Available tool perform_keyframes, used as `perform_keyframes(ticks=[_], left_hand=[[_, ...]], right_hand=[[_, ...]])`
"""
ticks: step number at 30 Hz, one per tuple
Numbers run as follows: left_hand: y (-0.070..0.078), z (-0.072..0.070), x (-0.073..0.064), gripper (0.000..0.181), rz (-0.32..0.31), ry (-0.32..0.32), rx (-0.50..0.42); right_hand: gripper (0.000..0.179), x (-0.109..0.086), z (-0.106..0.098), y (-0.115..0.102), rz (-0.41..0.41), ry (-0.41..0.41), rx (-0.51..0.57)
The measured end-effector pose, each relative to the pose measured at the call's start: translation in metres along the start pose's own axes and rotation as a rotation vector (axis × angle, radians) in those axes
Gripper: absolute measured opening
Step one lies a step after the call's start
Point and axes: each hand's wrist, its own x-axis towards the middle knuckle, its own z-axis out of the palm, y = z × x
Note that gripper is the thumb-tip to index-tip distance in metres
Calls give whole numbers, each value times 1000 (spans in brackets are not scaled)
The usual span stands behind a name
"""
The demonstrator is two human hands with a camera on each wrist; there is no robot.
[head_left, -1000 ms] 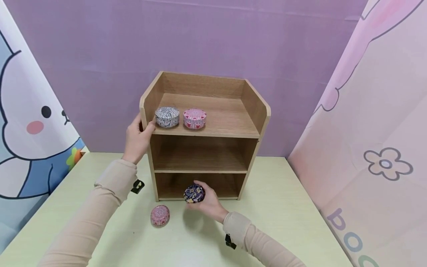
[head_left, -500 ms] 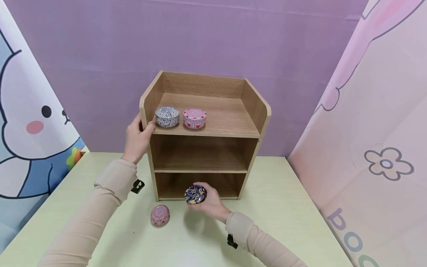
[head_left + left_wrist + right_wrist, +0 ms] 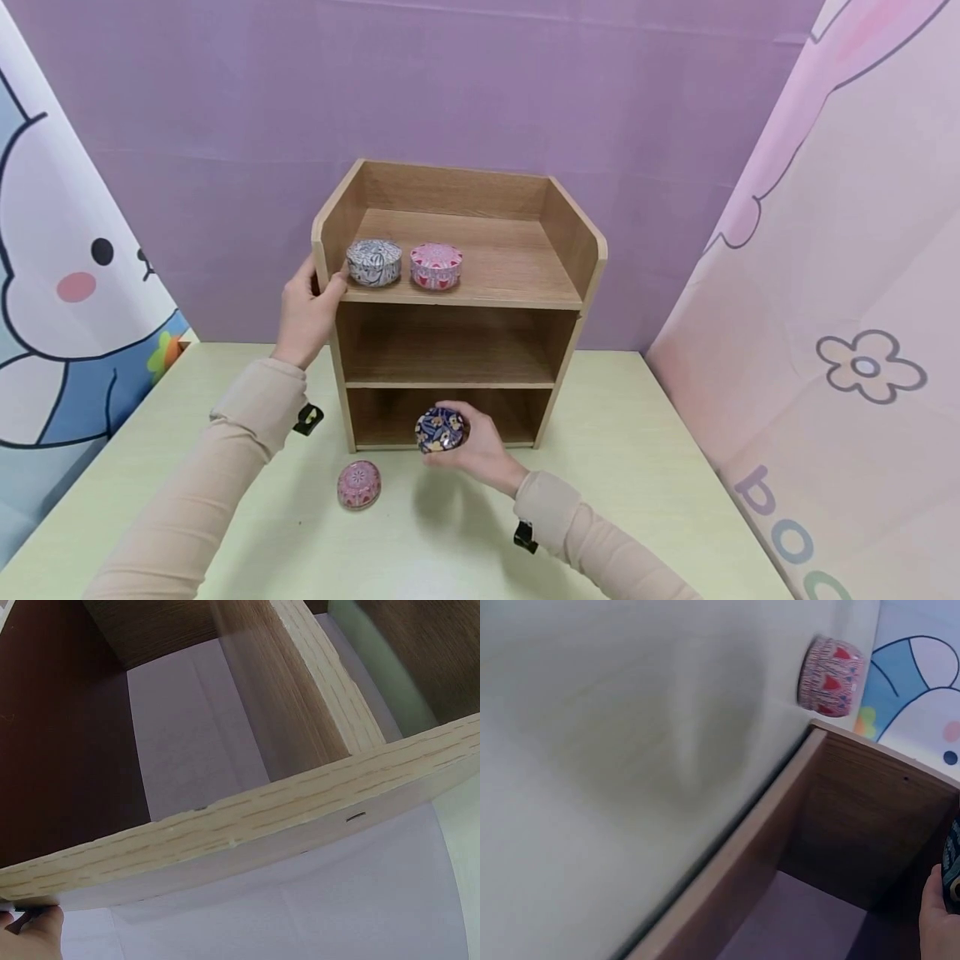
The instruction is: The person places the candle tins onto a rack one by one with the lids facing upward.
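My right hand (image 3: 480, 446) holds a round dark blue tin with a yellow and white flower pattern (image 3: 438, 429) between thumb and fingers, its lid facing up toward the head camera. It hangs in front of the bottom compartment of a small wooden shelf (image 3: 450, 387). My left hand (image 3: 309, 321) grips the shelf's left side panel near the top board, thumb at the front edge. On that top board stand a grey-and-white leaf-patterned tin (image 3: 373, 262) and a pink tin with hearts (image 3: 436, 267), side by side at the left. Another pink tin (image 3: 359, 485) lies on the table.
The pale green table (image 3: 637, 500) runs under the shelf and out to both sides. A purple cloth (image 3: 480, 83) hangs behind it. Printed panels close off both sides, a cartoon rabbit panel (image 3: 67, 250) at left and a pink one with a flower (image 3: 825, 292) at right.
My right hand has shifted slightly to the right with the dark blue tin and turned its lid more toward the head camera. My left hand keeps its grip on the shelf.
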Motion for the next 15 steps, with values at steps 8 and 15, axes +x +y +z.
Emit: perform_keyframes(ticks=[8, 15], left_hand=[[0, -1, 0, 34, -1, -5, 2], [-1, 0, 0, 34, 0, 4, 1]], right_hand=[[70, -1, -13, -19, -31, -9, 10], [73, -1, -29, -40, -18, -11, 12]])
